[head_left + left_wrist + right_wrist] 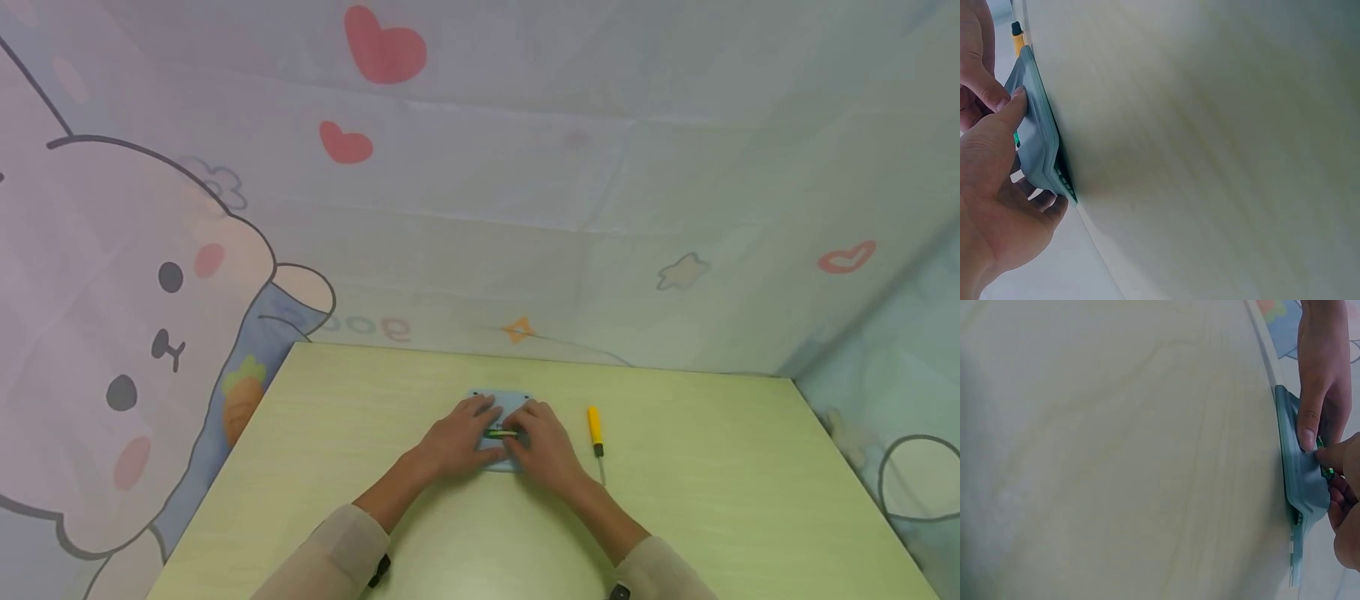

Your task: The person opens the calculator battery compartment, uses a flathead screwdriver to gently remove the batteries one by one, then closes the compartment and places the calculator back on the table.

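Note:
A flat blue-grey plastic device (508, 400) with small dark spots at its far corners lies on the table between both hands. My left hand (459, 437) holds its left side, the thumb on the upper face and the other fingers about the edge in the left wrist view. A slim green battery (497, 433) sits over the middle of the device. My right hand (546, 446) pinches this battery's right end between thumb and fingers; in the right wrist view the green battery (1327, 470) shows beside the fingertips. The fingers partly hide the device's face.
A screwdriver (596, 427) with a yellow and black handle lies right of the right hand, its shaft toward the person. The pale wooden table (360, 400) ends at a hanging cloth (480, 275) printed with hearts and a cartoon animal.

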A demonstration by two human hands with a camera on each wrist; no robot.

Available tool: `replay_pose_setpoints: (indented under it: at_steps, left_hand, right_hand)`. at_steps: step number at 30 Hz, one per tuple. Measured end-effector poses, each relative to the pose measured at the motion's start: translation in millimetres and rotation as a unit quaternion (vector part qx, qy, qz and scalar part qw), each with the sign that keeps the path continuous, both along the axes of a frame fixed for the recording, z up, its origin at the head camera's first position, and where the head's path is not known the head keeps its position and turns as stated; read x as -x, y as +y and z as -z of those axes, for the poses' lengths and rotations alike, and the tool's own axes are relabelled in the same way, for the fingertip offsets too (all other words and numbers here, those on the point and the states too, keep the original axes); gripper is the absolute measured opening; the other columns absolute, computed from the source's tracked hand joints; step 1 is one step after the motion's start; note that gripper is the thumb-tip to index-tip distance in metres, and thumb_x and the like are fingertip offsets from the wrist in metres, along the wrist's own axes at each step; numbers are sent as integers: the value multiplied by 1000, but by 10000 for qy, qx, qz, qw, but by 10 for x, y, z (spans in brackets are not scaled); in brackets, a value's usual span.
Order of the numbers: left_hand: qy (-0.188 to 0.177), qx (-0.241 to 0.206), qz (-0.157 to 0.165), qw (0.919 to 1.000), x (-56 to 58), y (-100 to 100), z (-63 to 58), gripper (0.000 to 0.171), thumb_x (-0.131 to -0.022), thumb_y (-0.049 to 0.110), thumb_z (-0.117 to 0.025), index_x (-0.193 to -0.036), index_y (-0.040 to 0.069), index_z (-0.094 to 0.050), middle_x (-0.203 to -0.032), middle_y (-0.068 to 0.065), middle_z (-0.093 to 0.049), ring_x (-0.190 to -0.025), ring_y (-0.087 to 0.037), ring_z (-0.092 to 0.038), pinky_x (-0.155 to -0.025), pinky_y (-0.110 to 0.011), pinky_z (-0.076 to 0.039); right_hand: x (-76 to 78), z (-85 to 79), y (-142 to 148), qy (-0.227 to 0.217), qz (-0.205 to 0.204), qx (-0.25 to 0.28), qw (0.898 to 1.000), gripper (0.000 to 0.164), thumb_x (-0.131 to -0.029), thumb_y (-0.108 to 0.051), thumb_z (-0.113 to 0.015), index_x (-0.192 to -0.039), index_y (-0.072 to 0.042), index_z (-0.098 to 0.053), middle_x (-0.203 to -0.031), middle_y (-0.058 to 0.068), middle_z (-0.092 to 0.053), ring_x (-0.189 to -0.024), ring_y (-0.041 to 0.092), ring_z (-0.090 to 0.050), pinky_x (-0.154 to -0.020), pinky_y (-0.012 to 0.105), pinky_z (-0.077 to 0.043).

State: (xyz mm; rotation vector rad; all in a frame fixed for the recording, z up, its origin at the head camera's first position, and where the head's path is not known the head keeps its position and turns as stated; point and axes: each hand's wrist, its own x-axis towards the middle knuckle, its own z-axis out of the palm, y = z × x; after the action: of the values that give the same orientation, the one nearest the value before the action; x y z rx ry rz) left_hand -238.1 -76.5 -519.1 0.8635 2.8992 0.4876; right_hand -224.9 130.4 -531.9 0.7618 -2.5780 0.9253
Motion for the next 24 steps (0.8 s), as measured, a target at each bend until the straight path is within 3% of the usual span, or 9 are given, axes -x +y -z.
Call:
replay_pose_setpoints:
  at_steps: [24]
  left_hand:
    - [32,74,-1,10000,-5,-4,-8,75,-102,55,-66,-160,11,-48,-168,-10,-38,-157,-31,-31,-103,-52,-54]
  right_hand:
    - [-4,6,11,21,-75,-4,10000,17,-87,-2,-84,-100,-8,-75,-101,0,-63,-96,20,-55,-85,40,-50]
